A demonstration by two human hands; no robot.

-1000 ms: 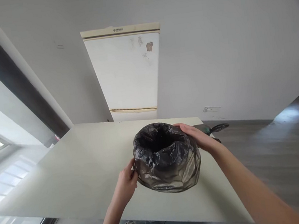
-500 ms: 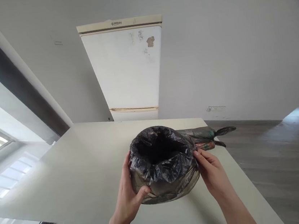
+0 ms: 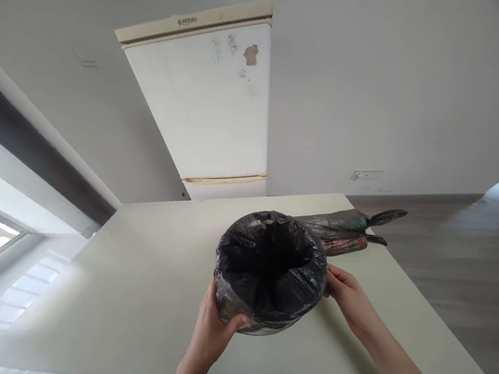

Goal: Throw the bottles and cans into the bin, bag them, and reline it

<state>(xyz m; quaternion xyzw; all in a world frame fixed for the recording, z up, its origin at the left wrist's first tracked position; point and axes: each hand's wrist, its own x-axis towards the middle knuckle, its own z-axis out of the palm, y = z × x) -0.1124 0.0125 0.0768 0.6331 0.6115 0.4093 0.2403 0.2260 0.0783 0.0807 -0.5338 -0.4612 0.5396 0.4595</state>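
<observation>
Head view: a black bag [image 3: 285,298] sits between the two hands, stretched over a round form, perhaps a bin, which the film hides; its mouth gapes, tipped toward the wearer. The thin film looks like the weak point: a hard tug on one side could drag the folded rim inward or split it, and uneven pull between the hands could leave the mouth lopsided. If the base is off the table [image 3: 152,284], which cannot be told, a loose grip could let it drop or roll. Just beyond the right hand lie two wrapped bundles [image 3: 340,225] [image 3: 345,245], close enough that a swing that way might nudge them toward the table's edge. The left hand [image 3: 212,328] is spread fairly wide, thumb on the bag's near face and fingers around its side, largely out of sight. The right hand [image 3: 350,296] is narrower, curled at the bag's opposite side as if pinching film, its fingertips partly hidden.
</observation>
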